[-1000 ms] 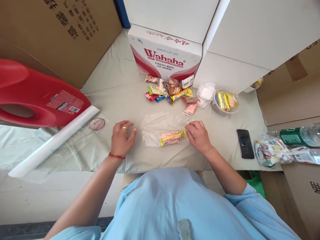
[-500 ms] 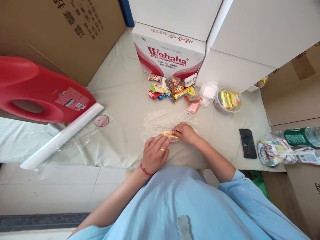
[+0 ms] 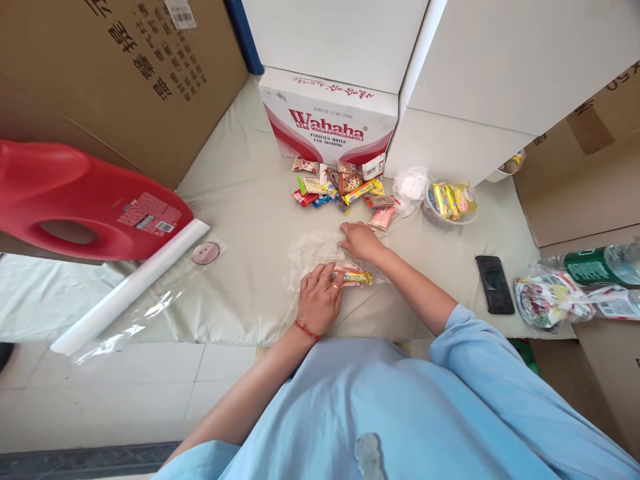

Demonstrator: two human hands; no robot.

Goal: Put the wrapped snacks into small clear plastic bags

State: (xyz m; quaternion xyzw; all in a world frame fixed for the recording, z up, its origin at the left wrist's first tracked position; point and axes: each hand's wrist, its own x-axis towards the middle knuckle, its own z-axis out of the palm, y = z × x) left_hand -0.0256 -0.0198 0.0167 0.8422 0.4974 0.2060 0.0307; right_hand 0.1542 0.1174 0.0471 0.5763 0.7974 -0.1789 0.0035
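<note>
A yellow-wrapped snack bar (image 3: 357, 277) lies on top of pinkish packets on a thin clear plastic sheet (image 3: 301, 252) in front of me. My left hand (image 3: 320, 300) rests over the left end of these packets, fingers laid out flat and hiding part of them. Just beyond the bar is my right hand (image 3: 364, 241), empty, its thumb and fingers apart over the sheet. Farther off, a pile of mixed wrapped snacks (image 3: 350, 183) sits against a Wahaha water carton (image 3: 327, 120). A pink packet (image 3: 381, 219) is the nearest of them to my right hand.
On the left lie a white roll (image 3: 133, 287) in clear film and a red jug (image 3: 95, 207). To the right stand a clear bowl (image 3: 450, 213) with yellow packets, a crumpled white bag (image 3: 411, 187), a phone (image 3: 494, 285) and a green-labelled bottle (image 3: 595, 265).
My right hand has let go of the snack packets and moved away from me, toward the pile. My left hand stays on the packets. The camera view has tilted slightly upward.
</note>
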